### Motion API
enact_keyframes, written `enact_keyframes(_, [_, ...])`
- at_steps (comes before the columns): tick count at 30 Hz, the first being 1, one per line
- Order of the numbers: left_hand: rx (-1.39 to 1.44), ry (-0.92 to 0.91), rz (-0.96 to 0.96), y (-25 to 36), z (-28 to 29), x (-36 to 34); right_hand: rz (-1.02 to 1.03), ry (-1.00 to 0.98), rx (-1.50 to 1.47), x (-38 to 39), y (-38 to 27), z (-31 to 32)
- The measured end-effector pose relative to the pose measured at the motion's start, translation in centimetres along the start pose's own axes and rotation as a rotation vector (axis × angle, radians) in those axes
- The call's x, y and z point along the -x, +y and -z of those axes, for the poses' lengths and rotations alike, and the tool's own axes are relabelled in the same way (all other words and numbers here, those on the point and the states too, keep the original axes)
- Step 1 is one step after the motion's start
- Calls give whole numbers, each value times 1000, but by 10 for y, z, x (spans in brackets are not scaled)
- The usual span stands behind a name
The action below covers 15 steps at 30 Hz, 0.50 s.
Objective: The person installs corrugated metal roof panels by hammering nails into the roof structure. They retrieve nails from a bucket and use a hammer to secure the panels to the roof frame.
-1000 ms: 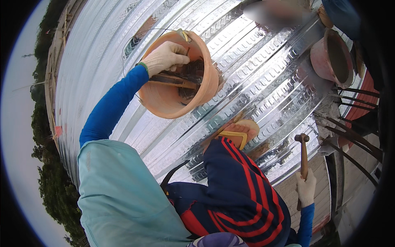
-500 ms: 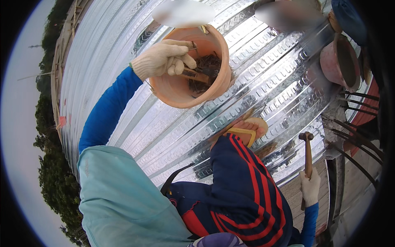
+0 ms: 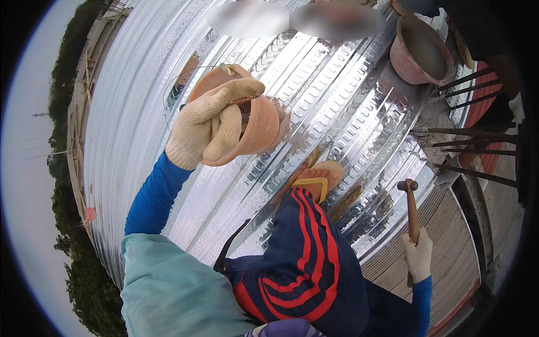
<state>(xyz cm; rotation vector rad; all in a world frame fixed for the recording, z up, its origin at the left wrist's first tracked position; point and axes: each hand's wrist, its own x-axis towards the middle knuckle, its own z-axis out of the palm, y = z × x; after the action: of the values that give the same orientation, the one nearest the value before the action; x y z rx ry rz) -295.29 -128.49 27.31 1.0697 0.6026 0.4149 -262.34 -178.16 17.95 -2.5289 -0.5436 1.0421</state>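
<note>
My left hand (image 3: 205, 126), in a cream knitted glove, is up in front of an orange bucket (image 3: 265, 126) and covers most of its opening. Its fingers are pressed together, and whatever is between them is hidden. The bucket has a thin wire handle and stands on shiny corrugated metal sheets (image 3: 331, 76). At the lower right, my gloved right hand (image 3: 418, 255) is wrapped round the wooden handle of a hammer (image 3: 412, 213). The hammer is upright, its metal head above the hand, apart from the bucket.
A reddish basin (image 3: 403, 59) of grey matter stands at the upper right. Several dark bars (image 3: 477, 141) jut out at the right beside the sheets. My sandalled foot (image 3: 325, 174) rests on the metal. A ribbed wooden surface (image 3: 432, 241) lies below the hammer. Trees line the left.
My left hand has come out of the bucket's mouth, rising nearer to me, with thin nail-like bits no longer showing at its fingers. The right hand still grips the hammer. The view has shifted.
</note>
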Motion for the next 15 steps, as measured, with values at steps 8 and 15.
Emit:
enact_keyframes(8, [-78,-501,302,8,-145,-62,-85,156,-403,44,36,-43])
enact_keyframes(15, [-451,-629,426,-6,-252,-94,-195,338,-662,68,78,-98])
